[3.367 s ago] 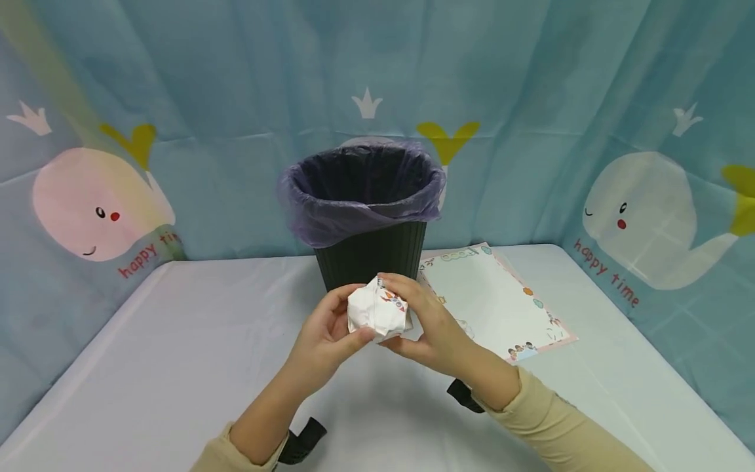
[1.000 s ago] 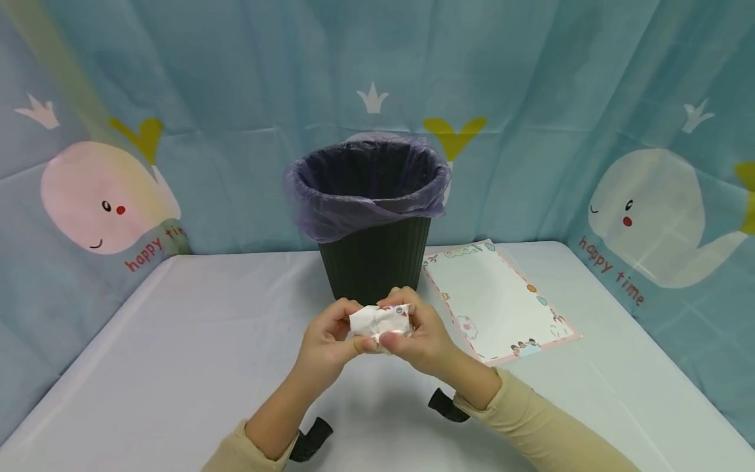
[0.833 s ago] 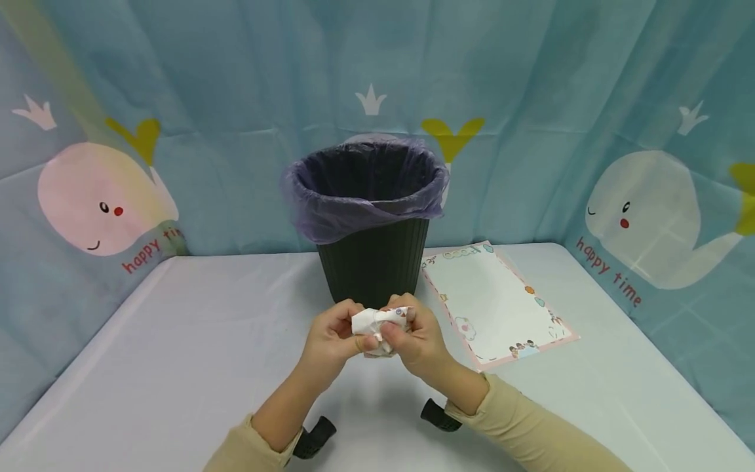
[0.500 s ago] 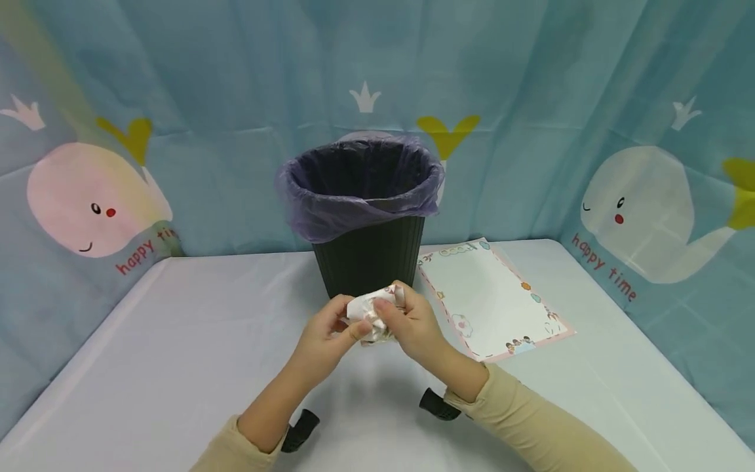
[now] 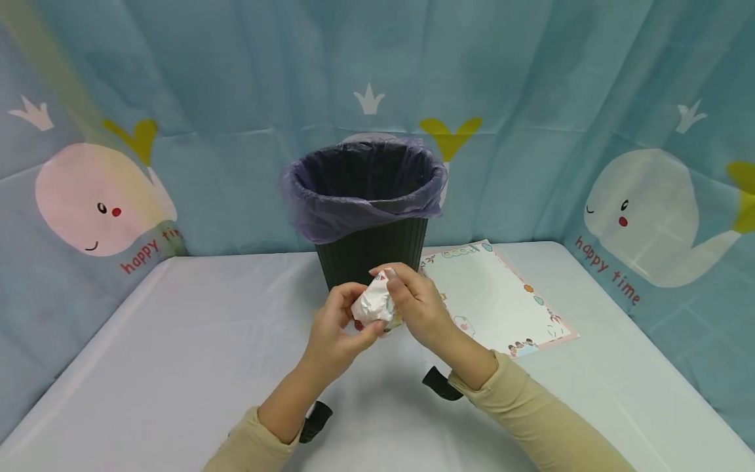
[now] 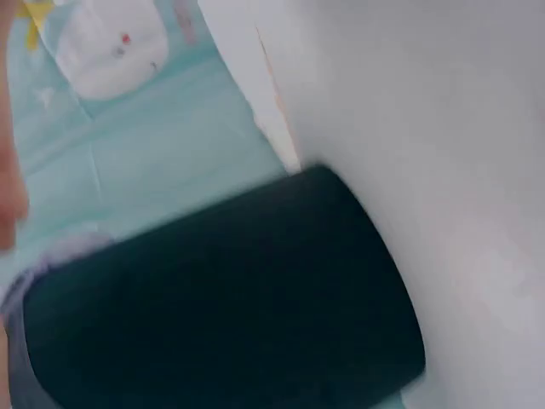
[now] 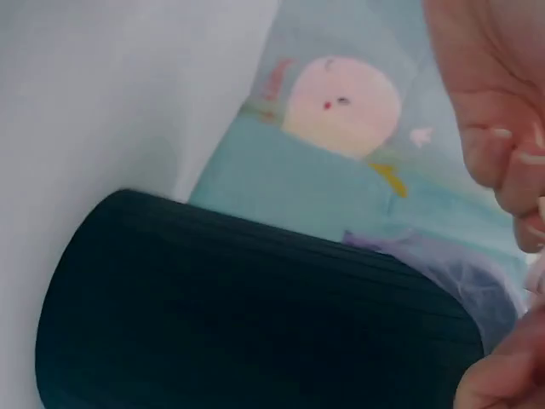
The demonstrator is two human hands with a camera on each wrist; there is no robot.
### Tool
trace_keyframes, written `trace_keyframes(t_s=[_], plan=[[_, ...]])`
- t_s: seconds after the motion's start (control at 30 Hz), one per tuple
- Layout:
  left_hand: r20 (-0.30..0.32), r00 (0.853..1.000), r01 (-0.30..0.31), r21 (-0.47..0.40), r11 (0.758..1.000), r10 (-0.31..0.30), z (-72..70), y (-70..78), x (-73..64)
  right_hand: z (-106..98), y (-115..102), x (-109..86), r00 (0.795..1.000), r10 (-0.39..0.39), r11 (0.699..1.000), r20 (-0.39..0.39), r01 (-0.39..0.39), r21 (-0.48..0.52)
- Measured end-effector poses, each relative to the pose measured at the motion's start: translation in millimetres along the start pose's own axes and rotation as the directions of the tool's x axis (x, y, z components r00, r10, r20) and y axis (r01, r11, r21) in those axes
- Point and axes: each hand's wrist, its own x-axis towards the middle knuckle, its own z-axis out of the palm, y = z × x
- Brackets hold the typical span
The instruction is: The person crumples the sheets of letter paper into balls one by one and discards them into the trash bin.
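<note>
Both hands hold a crumpled paper ball (image 5: 373, 303) above the table, in front of the bin. It is mostly white, with small patches of coloured print. On its left side, the left hand (image 5: 335, 333) grips it with curled fingers behind and the thumb along the lower front. From the right, the right hand (image 5: 420, 308) presses its thumb on the upper front while its fingers wrap over the top and back. In the right wrist view, curled fingers (image 7: 498, 162) show at the right edge. The left wrist view catches only a blurred bit of a hand (image 6: 8, 200).
A dark ribbed bin (image 5: 377, 246) lined with a purple bag (image 5: 339, 219) stands behind the hands. Right of it, a sheet of paper with a pink decorated border (image 5: 495, 295) lies flat on the white table (image 5: 177, 341). A blue printed curtain (image 5: 236, 190) encloses the back and sides.
The paper ball has been squeezed and turned between the hands, and looks more compact than at first. Over the last half second the right hand has risen slightly. Bin and sheet stay put.
</note>
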Motion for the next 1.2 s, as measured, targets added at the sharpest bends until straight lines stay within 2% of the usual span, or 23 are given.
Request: trace_keyframes(t_s=[0.1, 0.23, 0.3, 0.37, 0.47, 0.57, 0.63, 0.7, 0.77, 0.83, 0.93, 1.03, 1.17, 1.2], plan=[[-0.029, 0.998, 0.058, -0.168, 0.984, -0.063, 8.1, 3.3, 2.2, 0.9, 3.3, 3.7, 0.993, -0.107, 0.991, -0.046, 0.11, 0.078], [-0.024, 0.984, 0.159, -0.353, 0.922, -0.179, 11.6, 7.6, 7.3, 2.7, 7.6, 6.2, 0.977, -0.192, 0.957, -0.097, 0.209, 0.201], [-0.03, 0.974, 0.197, -0.385, 0.902, -0.226, 11.9, 10.6, 10.1, 5.5, 6.8, 8.0, 0.966, -0.212, 0.945, -0.151, 0.242, 0.221], [-0.058, 0.967, 0.213, -0.349, 0.912, -0.248, 13.0, 14.0, 13.5, 9.5, 3.7, 10.6, 0.95, -0.224, 0.943, -0.219, 0.268, 0.197], [-0.126, 0.962, 0.208, -0.245, 0.947, -0.244, 16.7, 20.4, 19.1, 16.5, -4.1, 15.9, 0.906, -0.254, 0.946, -0.338, 0.305, 0.108], [-0.223, 0.948, 0.187, -0.178, 0.966, -0.225, 20.9, 25.7, 25.4, 22.0, -13.3, 20.5, 0.882, -0.253, 0.949, -0.398, 0.306, 0.075], [-0.288, 0.929, 0.178, -0.201, 0.963, -0.232, 22.5, 29.2, 29.9, 25.1, -17.5, 21.6, 0.881, -0.23, 0.954, -0.412, 0.288, 0.082], [-0.345, 0.903, 0.179, -0.238, 0.955, -0.255, 24.1, 32.3, 34.0, 28.3, -19.8, 21.1, 0.886, -0.2, 0.958, -0.419, 0.268, 0.108], [-0.402, 0.883, 0.145, -0.261, 0.955, -0.244, 26.6, 31.7, 37.5, 32.2, -18.5, 19.4, 0.887, -0.177, 0.958, -0.427, 0.255, 0.134], [-0.447, 0.869, 0.106, -0.253, 0.962, -0.213, 30.6, 28.4, 38.9, 36.7, -15.8, 18.3, 0.877, -0.155, 0.958, -0.455, 0.245, 0.148], [-0.506, 0.852, 0.037, -0.192, 0.981, -0.132, 36.1, 20.2, 38.7, 44.5, -10.3, 17.9, 0.852, -0.115, 0.953, -0.511, 0.24, 0.185], [-0.533, 0.835, 0.044, -0.182, 0.982, -0.136, 38.3, 16.1, 36.4, 52.0, -6.7, 18.2, 0.837, -0.06, 0.935, -0.543, 0.238, 0.264], [-0.56, 0.807, 0.094, -0.193, 0.977, -0.189, 38.4, 13.6, 34.4, 57.5, -3.8, 18.9, 0.865, 0.03, 0.885, -0.5, 0.21, 0.416], [-0.563, 0.803, 0.105, -0.185, 0.977, -0.193, 37.9, 12.8, 34.4, 57.5, -2.7, 18.9, 0.875, 0.05, 0.875, -0.482, 0.195, 0.444]])
